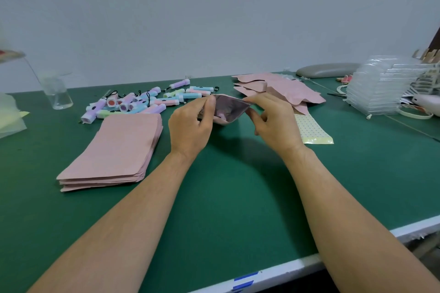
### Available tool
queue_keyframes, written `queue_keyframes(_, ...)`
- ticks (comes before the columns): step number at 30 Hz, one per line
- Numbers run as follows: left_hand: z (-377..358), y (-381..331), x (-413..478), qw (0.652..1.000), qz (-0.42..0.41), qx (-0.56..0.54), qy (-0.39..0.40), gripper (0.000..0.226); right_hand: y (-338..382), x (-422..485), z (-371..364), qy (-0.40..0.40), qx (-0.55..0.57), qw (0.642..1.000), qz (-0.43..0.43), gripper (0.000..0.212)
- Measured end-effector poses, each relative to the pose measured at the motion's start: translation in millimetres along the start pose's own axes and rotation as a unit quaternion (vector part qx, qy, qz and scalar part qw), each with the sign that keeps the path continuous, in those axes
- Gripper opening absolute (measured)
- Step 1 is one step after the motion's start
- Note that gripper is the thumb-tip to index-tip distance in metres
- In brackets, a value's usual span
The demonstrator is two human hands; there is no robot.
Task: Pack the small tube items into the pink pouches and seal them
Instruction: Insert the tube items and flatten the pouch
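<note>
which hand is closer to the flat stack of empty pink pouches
Left. The left hand is just right of the stack, pinching the open pouch; the right hand pinches its far side.

There is only one view, from a wide-angle camera on the person's head. It faces forward and down on the green bench (226, 185), near enough that the left hand (190, 126) and right hand (273, 123) sit at centre. The wall (214, 19) fills 12 o'clock, and the near edge of the bench crosses at 5 o'clock.
</note>
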State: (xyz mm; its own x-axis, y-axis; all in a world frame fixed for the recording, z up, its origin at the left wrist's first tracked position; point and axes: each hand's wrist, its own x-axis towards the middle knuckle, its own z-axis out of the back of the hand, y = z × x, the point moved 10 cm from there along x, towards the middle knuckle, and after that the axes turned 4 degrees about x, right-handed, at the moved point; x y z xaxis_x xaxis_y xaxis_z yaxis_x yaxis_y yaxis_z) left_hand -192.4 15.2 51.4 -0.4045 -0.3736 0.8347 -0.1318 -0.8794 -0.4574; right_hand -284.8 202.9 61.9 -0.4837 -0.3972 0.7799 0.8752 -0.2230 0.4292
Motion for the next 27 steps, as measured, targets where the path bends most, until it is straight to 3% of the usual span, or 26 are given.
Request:
queue_keyframes(4, 1, 8, 0, 0.994, 0.047, -0.094, 0.01, 0.042, -11, 1, 3, -0.029, 0.05, 0.997, -0.052, 0.016)
queue_keyframes(9, 7, 12, 1, 0.983, 0.046, -0.175, -0.013, 0.059, -22, 3, 3, -0.077, 0.258, 0.951, -0.155, 0.009)
queue_keyframes(14, 10, 3, 3, 0.987, 0.037, -0.155, -0.015, 0.042, -28, 5, 8, -0.121, 0.37, 0.903, -0.181, 0.009)
queue_keyframes(18, 16, -12, 6, 0.985, 0.034, -0.159, -0.062, 0.034, -31, 6, 8, -0.123, 0.403, 0.889, -0.181, 0.013)
queue_keyframes(22, 16, -8, 4, 0.98, 0.078, -0.165, -0.08, 0.072, -30, 6, 8, -0.119, 0.404, 0.891, -0.172, 0.017)
queue_keyframes(25, 22, -11, 9, 0.975, 0.102, -0.175, -0.093, 0.057, -26, 8, 6, -0.097, 0.403, 0.895, -0.164, 0.021)
queue_keyframes(27, 25, -10, 12, 0.968, 0.131, -0.184, -0.111, 0.054, -20, 9, -5, -0.035, 0.418, 0.893, -0.164, 0.028)
